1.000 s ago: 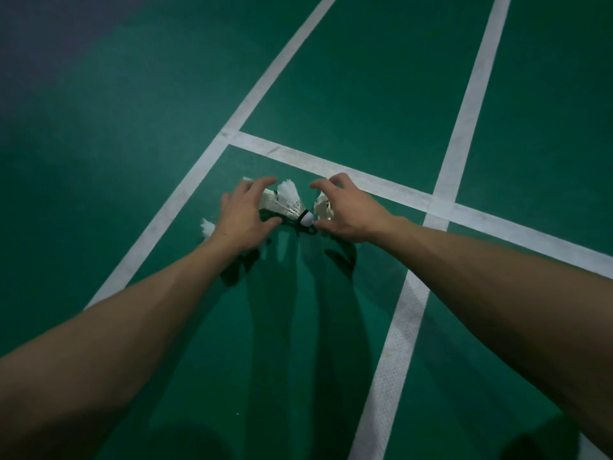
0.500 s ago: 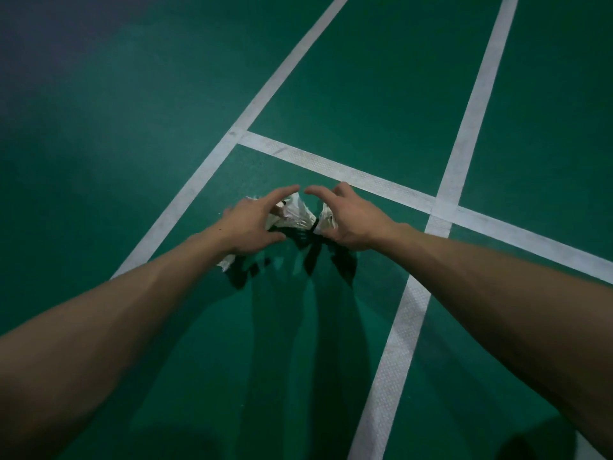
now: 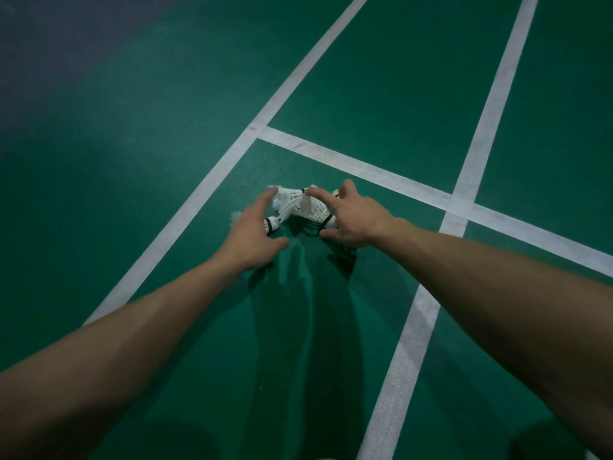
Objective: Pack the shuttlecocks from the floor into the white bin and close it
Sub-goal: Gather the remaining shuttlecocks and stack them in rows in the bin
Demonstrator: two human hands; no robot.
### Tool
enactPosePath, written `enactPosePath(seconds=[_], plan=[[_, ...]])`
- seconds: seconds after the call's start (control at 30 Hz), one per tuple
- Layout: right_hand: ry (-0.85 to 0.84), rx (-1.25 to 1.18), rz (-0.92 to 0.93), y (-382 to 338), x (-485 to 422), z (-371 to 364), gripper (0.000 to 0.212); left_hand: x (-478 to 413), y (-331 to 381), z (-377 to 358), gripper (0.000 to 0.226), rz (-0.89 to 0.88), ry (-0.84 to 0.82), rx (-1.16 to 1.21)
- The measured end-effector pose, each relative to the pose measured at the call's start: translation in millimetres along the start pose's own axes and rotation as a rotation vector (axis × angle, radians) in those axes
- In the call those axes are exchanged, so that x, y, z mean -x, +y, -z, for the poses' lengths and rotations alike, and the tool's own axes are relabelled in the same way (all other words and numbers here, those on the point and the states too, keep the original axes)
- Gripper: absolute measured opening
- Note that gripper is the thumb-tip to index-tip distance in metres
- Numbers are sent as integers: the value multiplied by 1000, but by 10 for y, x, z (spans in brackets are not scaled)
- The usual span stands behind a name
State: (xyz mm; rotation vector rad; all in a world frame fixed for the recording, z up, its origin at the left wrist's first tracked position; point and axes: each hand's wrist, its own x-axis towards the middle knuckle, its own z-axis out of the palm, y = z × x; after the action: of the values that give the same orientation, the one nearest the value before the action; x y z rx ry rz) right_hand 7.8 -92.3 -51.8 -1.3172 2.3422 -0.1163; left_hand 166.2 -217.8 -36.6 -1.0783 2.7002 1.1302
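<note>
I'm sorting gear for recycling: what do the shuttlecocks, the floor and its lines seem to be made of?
The shuttlecocks: white ribbed skirts, feather by the look, possibly nylon; rounded white bases with a black band, likely cork or foam. The floor: green, matte, smooth, probably a vinyl court mat. The lines: white, faintly textured and scuffed, seemingly paint or tape.

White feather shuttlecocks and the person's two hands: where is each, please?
white feather shuttlecocks (image 3: pixel 293 202), head view, on a feather skirt.
left hand (image 3: pixel 250 235), head view, on the back of the hand.
right hand (image 3: pixel 356 222), head view, on the back of the hand.
</note>
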Motion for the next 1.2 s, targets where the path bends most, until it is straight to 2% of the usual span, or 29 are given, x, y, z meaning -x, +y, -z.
enactPosePath(seconds=[0.13,0.23,0.3,0.4,0.47,0.57,0.77,0.9,0.97,1.03,1.2], plan=[[0,-21,-10,-30,26,47,80,-143,83,-80,87,30,31,39],[-5,-26,-20,-36,-4,80,82,-262,127,-129,82,10,-56,35],[1,-40,-29,-44,-37,76,79,-351,133,-171,75,21,-112,66],[39,-119,-44,-50,-62,61,70,-455,119,-225,64,68,-52,123],[71,-152,-62,-33,-71,53,64,-489,128,-246,64,87,-3,131],[114,-213,-98,-7,-74,39,56,-515,173,-278,66,87,-31,101],[140,-300,-172,109,-7,80,43,-453,381,-279,58,47,37,288],[107,-395,-148,245,162,153,25,-322,492,-250,56,-50,-22,255],[58,-434,-115,300,313,237,19,-257,577,-227,55,-137,-57,146],[25,-421,-93,361,498,342,17,-187,693,-213,53,-240,-73,32],[36,-483,-137,573,1021,617,20,-23,1076,-276,41,-468,-16,-57]])
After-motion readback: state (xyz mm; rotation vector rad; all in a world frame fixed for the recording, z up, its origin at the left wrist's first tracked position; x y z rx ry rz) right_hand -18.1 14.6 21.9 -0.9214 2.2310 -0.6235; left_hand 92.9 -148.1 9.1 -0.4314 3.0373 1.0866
